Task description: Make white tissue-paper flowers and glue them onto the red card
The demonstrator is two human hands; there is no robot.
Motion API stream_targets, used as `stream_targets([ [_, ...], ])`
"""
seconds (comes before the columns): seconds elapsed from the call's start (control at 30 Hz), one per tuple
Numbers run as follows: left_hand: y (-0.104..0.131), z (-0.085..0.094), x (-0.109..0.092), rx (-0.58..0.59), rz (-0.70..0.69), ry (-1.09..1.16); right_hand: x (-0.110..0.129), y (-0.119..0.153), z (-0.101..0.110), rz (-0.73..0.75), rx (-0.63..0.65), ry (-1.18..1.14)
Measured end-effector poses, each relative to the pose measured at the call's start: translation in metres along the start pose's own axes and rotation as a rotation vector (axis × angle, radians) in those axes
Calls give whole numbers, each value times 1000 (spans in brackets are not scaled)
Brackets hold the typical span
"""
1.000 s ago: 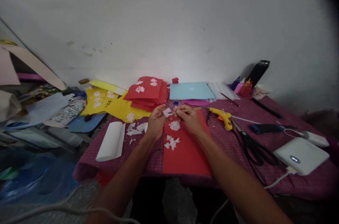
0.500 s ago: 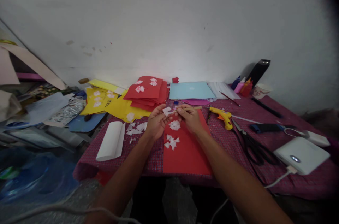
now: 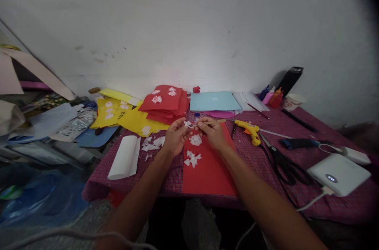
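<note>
My left hand (image 3: 175, 138) pinches a small piece of white paper (image 3: 187, 124) above the far end of a red sheet (image 3: 210, 177). Close beside it, my right hand (image 3: 211, 132) is closed on a thin, pale wooden stick (image 3: 217, 122), its tip at the paper. The paper looks bunched around that tip; fingers partly cover the contact. Below the hands, a fluffy white paper flower (image 3: 196, 140) and a looser cluster of crumpled white paper (image 3: 192, 159) lie on the red sheet. Torn white paper pieces (image 3: 151, 144) are left of my left hand.
A white paper roll (image 3: 123, 158) lies at left. Red sheets with paper flowers (image 3: 161, 102) are stacked behind, near a light-blue folder or laptop (image 3: 215, 101). To the right are a yellow glue gun (image 3: 248, 129), black scissors (image 3: 286, 163) and a white power bank (image 3: 339, 173).
The white paper between my hands was a flatter square; now it is folded up and bunched at the stick's tip. Both hands stay in nearly the same place.
</note>
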State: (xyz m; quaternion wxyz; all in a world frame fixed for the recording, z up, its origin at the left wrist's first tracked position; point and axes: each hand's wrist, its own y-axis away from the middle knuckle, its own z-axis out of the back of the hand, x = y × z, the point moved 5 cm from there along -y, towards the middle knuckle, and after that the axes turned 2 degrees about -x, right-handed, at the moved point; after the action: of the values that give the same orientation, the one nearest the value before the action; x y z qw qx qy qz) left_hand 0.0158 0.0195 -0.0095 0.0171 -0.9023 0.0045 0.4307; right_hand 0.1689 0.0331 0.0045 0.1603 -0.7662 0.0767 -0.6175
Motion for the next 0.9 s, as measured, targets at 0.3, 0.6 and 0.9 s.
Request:
stream_targets([
  [0.3,-3,1,0,-59,-92,-175,5,2,-3,33,-14,95],
  [0.6,-2,3,3,1,-179,-416,2,0,-4,-5,-21,92],
  [0.9,0,-3,3,76,-162,-385,-3,-1,1,-31,3,-4],
])
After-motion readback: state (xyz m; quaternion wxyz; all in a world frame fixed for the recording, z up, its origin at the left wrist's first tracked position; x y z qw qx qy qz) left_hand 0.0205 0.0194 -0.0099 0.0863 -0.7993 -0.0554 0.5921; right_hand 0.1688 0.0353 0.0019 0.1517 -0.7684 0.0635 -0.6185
